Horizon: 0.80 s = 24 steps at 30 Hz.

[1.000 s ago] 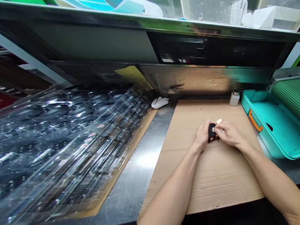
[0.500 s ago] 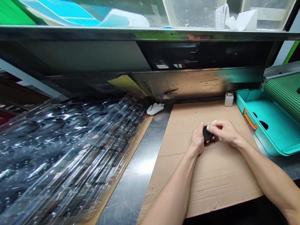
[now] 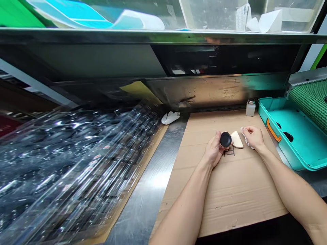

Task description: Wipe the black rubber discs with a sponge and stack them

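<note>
My left hand (image 3: 214, 149) grips a small round black part (image 3: 226, 139), its dished face turned up toward me. The thumb and fingers hold it by the rim, and the exact kind of part I cannot tell. To its right, my right hand (image 3: 254, 136) pinches a crumpled white cloth or tissue (image 3: 245, 136), apart from the black part. Between the hands a cream-coloured, wedge-shaped flat pad (image 3: 237, 140) lies on the cardboard sheet (image 3: 204, 180). Dark printed marks on the cardboard show just below the left fingers.
Clear plastic trays of dark parts (image 3: 76, 163) are stacked at left. A teal bin (image 3: 293, 153) with black pieces (image 3: 288, 136) stands at right, beside a green conveyor belt (image 3: 313, 97). Behind are a small white bottle (image 3: 250, 108) and crumpled white tissue (image 3: 170, 117). A metal shelf edge (image 3: 163, 36) crosses above.
My right hand has moved right, off the black part, with the white cloth in it. The black part is now tipped face up, and the cream pad shows between the hands.
</note>
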Each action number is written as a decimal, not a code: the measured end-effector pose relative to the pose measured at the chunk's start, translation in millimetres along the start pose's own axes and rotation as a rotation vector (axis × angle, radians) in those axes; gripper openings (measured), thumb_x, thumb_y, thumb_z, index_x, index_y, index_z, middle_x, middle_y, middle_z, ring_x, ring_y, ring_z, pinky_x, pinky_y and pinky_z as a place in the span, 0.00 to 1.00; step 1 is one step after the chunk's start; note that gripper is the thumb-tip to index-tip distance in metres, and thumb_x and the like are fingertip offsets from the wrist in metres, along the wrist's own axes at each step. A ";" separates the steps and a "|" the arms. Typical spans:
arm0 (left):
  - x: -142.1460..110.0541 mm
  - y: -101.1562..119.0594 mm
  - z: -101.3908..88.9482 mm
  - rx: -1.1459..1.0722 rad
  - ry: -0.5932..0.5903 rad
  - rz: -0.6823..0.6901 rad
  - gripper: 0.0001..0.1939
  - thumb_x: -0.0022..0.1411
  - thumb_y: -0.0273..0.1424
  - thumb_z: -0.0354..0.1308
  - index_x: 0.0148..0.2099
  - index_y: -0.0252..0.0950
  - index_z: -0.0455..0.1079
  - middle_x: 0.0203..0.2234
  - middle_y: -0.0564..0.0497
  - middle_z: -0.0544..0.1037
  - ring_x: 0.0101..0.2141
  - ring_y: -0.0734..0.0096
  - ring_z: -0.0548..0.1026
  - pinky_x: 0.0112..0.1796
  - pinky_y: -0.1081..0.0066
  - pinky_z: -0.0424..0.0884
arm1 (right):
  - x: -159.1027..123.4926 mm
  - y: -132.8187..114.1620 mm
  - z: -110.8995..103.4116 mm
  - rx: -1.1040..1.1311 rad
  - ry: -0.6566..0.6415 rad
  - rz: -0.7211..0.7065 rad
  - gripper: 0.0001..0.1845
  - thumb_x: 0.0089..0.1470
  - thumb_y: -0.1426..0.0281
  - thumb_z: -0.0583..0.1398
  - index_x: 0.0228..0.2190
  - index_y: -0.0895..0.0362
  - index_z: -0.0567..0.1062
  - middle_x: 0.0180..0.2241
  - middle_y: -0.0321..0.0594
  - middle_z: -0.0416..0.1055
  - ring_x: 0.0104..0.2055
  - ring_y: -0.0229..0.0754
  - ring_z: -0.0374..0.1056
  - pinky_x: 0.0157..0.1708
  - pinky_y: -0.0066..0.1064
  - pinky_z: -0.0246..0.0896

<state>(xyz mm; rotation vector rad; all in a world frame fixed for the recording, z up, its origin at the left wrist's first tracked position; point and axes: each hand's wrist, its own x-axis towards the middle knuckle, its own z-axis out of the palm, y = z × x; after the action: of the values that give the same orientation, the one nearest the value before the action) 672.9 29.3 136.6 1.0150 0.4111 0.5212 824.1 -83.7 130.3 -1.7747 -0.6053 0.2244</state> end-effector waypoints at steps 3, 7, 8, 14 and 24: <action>-5.1 0.5 0.6 0.346 0.114 0.316 0.39 0.48 0.44 0.74 0.58 0.34 0.68 0.46 0.41 0.80 0.44 0.61 0.80 0.40 0.68 0.74 | 1.5 2.1 -1.5 0.040 -0.011 -0.008 0.24 0.50 0.49 0.62 0.29 0.59 0.77 0.16 0.34 0.67 0.14 0.34 0.59 0.14 0.24 0.50; -15.9 0.0 5.6 0.877 0.181 0.838 0.40 0.53 0.37 0.71 0.65 0.40 0.61 0.53 0.42 0.78 0.53 0.60 0.75 0.54 0.60 0.71 | 0.8 2.7 -2.0 0.022 -0.045 -0.001 0.23 0.52 0.50 0.61 0.31 0.60 0.77 0.15 0.33 0.66 0.13 0.34 0.58 0.12 0.24 0.50; -17.7 -0.3 6.6 0.940 0.183 0.917 0.40 0.55 0.36 0.70 0.67 0.40 0.59 0.53 0.42 0.77 0.53 0.61 0.75 0.54 0.60 0.71 | 0.7 3.2 -1.9 0.015 -0.046 -0.002 0.24 0.52 0.50 0.61 0.31 0.60 0.77 0.15 0.33 0.66 0.13 0.33 0.58 0.12 0.24 0.50; -16.6 -3.0 4.7 1.050 0.256 0.947 0.47 0.58 0.36 0.68 0.72 0.39 0.47 0.53 0.41 0.77 0.53 0.60 0.76 0.54 0.60 0.72 | 1.2 4.9 -1.8 -0.001 -0.038 -0.018 0.24 0.52 0.49 0.62 0.30 0.60 0.78 0.14 0.33 0.66 0.13 0.34 0.58 0.12 0.24 0.49; -11.9 -3.7 -0.7 1.048 0.281 0.742 0.42 0.61 0.39 0.64 0.72 0.38 0.50 0.50 0.43 0.79 0.51 0.60 0.76 0.52 0.60 0.72 | 0.6 0.5 -3.2 -0.036 -0.047 -0.027 0.24 0.53 0.50 0.62 0.30 0.60 0.78 0.14 0.33 0.66 0.14 0.34 0.58 0.13 0.23 0.49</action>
<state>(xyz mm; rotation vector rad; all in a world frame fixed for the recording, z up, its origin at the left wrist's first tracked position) 663.7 21.2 134.0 2.1473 0.5689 1.1771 826.2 -86.1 130.9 -1.7991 -0.6702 0.2392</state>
